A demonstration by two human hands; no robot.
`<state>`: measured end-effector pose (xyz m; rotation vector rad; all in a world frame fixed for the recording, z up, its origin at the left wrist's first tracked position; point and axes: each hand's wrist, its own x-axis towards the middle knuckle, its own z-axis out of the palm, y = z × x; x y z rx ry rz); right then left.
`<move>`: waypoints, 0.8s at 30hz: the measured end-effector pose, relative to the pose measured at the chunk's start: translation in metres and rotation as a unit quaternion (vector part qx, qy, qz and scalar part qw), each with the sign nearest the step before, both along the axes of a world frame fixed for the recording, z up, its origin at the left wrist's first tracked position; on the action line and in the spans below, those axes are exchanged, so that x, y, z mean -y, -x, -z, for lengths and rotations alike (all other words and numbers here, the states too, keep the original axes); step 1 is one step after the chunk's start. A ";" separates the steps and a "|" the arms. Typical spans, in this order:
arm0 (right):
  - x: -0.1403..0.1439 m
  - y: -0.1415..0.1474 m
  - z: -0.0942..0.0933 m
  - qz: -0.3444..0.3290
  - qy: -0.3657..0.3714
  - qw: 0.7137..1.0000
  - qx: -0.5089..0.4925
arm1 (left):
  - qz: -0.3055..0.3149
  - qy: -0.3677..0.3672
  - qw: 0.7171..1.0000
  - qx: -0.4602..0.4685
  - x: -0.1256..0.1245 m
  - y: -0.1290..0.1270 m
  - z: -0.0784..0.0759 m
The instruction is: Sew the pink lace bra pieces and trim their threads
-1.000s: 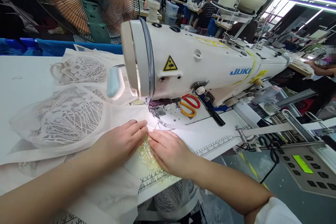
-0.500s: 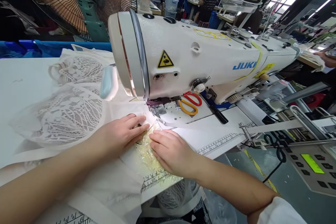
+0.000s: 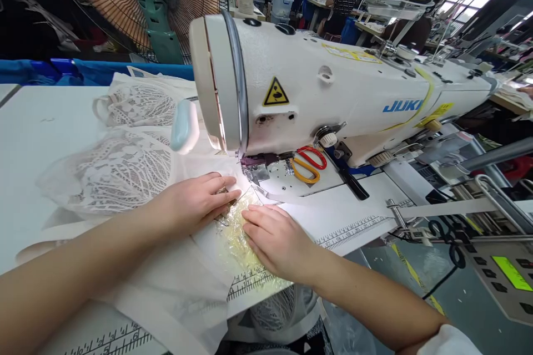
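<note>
Two hands flat on one white fabric piece (image 3: pixel 195 266) at bench (image 3: pixel 41 133) centre: left hand (image 3: pixel 195 202) grip spread, right hand (image 3: pixel 277 241) grip spread, at 3 o'clock. One sewing machine (image 3: pixel 333 94) at 12 o'clock; two lace cups (image 3: pixel 112 169) at 10 o'clock; one scissors (image 3: pixel 307 163).

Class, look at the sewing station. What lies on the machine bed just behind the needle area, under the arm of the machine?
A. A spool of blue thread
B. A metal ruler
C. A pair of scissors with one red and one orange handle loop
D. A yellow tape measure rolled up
C: the scissors rest on the bed of the sewing machine, red and orange handle loops showing, beyond the left hand and right hand pressing the fabric.
</note>
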<state>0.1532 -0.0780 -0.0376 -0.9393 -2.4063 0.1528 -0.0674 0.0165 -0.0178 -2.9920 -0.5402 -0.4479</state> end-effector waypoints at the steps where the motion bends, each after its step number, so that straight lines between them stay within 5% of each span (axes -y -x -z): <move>1: 0.000 0.000 0.000 0.000 0.002 1.000 0.001 | -0.005 0.006 1.000 -0.002 -0.002 0.001 0.001; 8: -0.001 0.001 -0.001 0.005 -0.011 1.000 -0.004 | -0.053 0.014 0.998 -0.013 -0.022 0.010 0.010; 14: 0.009 0.008 -0.009 0.018 -0.042 0.998 -0.041 | -0.088 0.011 0.994 -0.070 -0.024 0.007 -0.002; 19: 0.042 0.047 0.000 -0.045 -0.030 0.998 -0.031 | -0.145 -0.010 0.985 -0.093 -0.009 0.004 -0.007; 24: 0.068 0.068 0.008 -0.006 0.017 0.998 0.053 | -0.194 -0.023 0.976 -0.098 0.025 0.027 -0.013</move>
